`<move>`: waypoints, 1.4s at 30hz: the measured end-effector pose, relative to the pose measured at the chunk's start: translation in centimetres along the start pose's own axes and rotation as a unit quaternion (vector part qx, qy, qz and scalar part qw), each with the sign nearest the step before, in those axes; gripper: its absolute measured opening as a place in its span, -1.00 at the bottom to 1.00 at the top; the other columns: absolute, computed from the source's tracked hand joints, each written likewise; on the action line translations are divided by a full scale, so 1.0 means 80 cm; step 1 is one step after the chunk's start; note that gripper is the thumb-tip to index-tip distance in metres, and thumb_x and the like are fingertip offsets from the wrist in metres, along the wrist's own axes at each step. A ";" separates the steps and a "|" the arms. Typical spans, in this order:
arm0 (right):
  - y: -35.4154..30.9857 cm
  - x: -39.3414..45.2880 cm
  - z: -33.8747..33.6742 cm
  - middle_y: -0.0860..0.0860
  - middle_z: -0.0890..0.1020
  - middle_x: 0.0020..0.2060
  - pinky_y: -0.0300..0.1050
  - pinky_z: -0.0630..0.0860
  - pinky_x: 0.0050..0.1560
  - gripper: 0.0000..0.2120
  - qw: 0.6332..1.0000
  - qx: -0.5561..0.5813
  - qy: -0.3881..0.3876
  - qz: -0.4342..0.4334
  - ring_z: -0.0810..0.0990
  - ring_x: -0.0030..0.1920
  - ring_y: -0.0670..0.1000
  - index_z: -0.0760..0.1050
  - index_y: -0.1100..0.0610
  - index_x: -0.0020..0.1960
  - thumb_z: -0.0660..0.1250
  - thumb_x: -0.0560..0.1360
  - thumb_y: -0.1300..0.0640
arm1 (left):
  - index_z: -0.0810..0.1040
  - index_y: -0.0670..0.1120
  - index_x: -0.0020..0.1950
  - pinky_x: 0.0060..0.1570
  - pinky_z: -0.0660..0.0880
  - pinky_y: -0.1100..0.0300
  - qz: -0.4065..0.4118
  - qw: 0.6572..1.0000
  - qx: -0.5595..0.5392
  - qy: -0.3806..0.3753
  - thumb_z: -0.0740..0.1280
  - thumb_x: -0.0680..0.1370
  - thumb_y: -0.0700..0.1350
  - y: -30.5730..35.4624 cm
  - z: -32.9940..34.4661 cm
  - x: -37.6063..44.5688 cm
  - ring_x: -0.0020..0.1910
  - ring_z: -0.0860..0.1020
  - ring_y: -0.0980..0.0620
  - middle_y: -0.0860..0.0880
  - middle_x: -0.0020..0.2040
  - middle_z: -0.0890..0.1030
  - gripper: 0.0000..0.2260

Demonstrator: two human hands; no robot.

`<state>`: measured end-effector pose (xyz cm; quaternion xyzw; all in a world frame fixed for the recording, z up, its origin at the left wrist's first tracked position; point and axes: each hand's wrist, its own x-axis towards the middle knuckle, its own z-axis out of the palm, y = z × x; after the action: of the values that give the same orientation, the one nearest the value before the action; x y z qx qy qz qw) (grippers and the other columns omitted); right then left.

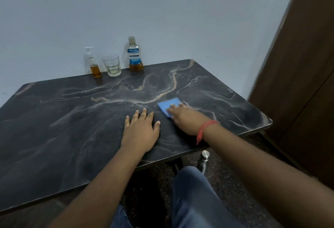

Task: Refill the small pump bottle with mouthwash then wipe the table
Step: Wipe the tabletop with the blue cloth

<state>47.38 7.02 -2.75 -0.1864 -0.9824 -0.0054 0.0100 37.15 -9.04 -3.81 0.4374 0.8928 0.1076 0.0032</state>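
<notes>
Denim-clad knees [195, 197] sit closest to me, under the near edge, with a steel flask [203, 162] standing on the floor beside them. Above them spreads the dark marble-patterned table [63, 128]. On it my left hand [141, 130] lies flat, fingers spread and holding nothing, just left of the working hand. My right hand [184, 117], a red thread at its wrist, presses straight fingers down on a blue cloth [169, 105], which pokes out ahead and to the left of the fingertips. Well beyond the cloth, against the wall, stand the Listerine mouthwash bottle [134, 56], down to a little amber liquid at its base, then a glass tumbler [112, 65], then the small pump bottle [93, 65], pump fitted and partly filled with the same amber. I judge the refill done and the wipe under way. I can't make out any wet patches to show how much of the surface remains to be wiped.
</notes>
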 end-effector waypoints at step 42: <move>0.164 0.032 -0.005 0.16 0.45 0.38 0.04 0.35 0.32 -0.65 0.988 0.079 0.016 0.135 0.43 0.34 0.21 0.37 0.10 0.41 0.08 0.65 0.12 | 0.17 0.03 0.63 0.59 -0.09 -0.14 -0.002 1.000 -0.009 0.005 -0.01 0.68 0.18 -0.003 0.003 0.000 0.64 0.02 -0.05 -0.02 0.66 0.11 -0.46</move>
<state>49.80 20.17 -2.23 -0.3160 -0.9452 0.0709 0.0410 37.02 -9.13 -4.09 0.4354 0.8925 0.1180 0.0030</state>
